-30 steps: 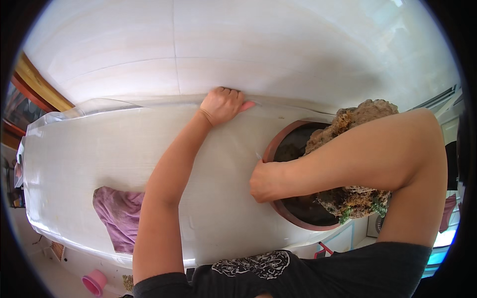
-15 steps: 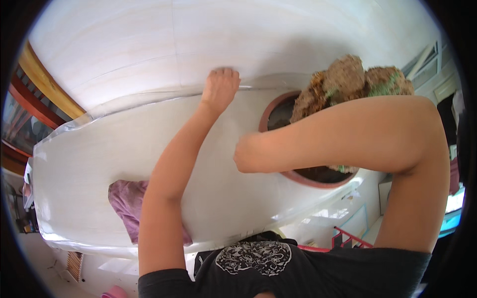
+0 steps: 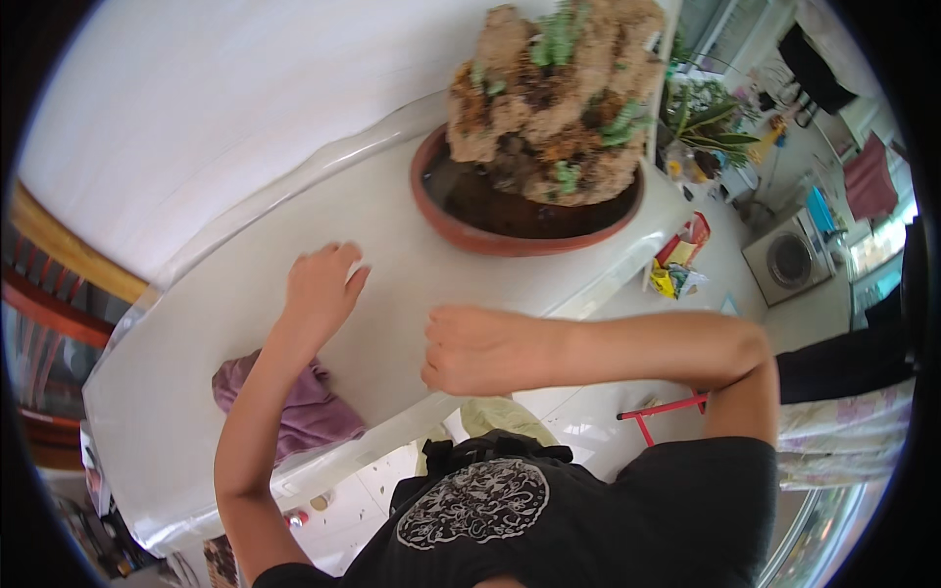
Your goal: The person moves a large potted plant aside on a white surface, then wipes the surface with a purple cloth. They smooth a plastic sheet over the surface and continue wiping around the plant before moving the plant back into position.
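Over the pale table [image 3: 377, 225] my left hand [image 3: 321, 292] is open, its thumb apart from the fingers, with nothing seen in it. A crumpled mauve cloth [image 3: 312, 416] lies near the table's front edge, partly behind my left forearm. My right hand [image 3: 480, 348] is closed, fingers curled under, by the front edge; what it holds, if anything, is hidden. Beyond it stands a shallow reddish-brown basin [image 3: 529, 245] of dark water. A rough brown rock [image 3: 564, 108] with small green ferns rises from the basin.
Clear plastic sheeting [image 3: 343, 152] covers the tabletop and bunches along the white wall. At left is a wooden chair [image 3: 83, 250]. Right of the table are a red bag [image 3: 694, 235], a red metal frame [image 3: 657, 407], potted plants [image 3: 711, 122] and a washing machine [image 3: 787, 257].
The view has swung toward the right, showing more of the room. My left hand has come back from the wall and opened. My right hand has drawn nearer to me, away from the basin.
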A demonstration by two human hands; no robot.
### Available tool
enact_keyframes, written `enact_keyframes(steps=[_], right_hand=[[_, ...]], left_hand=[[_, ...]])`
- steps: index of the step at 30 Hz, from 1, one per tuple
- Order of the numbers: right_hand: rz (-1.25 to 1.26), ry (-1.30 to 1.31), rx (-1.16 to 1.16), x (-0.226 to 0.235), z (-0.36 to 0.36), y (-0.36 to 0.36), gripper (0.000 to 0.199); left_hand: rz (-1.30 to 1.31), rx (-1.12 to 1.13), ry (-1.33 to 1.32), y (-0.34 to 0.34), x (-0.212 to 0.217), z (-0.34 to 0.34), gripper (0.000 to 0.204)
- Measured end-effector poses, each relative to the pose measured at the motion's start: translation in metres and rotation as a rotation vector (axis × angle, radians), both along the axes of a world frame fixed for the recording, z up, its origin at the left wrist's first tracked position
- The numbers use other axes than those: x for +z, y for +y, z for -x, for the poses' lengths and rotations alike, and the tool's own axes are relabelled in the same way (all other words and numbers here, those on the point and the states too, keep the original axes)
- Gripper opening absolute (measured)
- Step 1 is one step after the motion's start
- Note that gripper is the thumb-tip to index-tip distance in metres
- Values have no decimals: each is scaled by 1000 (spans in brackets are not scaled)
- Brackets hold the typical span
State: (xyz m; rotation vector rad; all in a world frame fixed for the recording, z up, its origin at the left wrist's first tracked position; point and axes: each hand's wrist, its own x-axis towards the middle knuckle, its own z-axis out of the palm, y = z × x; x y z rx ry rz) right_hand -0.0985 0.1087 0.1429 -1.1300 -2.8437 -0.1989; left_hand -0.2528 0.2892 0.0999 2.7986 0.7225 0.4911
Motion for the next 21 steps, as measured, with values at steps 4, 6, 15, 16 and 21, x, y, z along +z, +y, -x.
enact_keyframes(steps=[4,6,15,16,21], right_hand=[[86,76,-195,-20,-27,-57,31],[1,136,-279,-30,-52,-82,30],[-254,324,-628,-77,-177,-206,13],[-210,301,-646,-82,-195,-223,20],[46,561,-995,-100,-256,-291,26]], left_hand=[[62,17,-25,-38,4,7,14],[97,23,-59,-62,10,1,14],[437,59,-271,-200,-23,-93,24],[450,79,-342,-219,-31,-108,26],[495,197,-586,-266,-51,-174,42]])
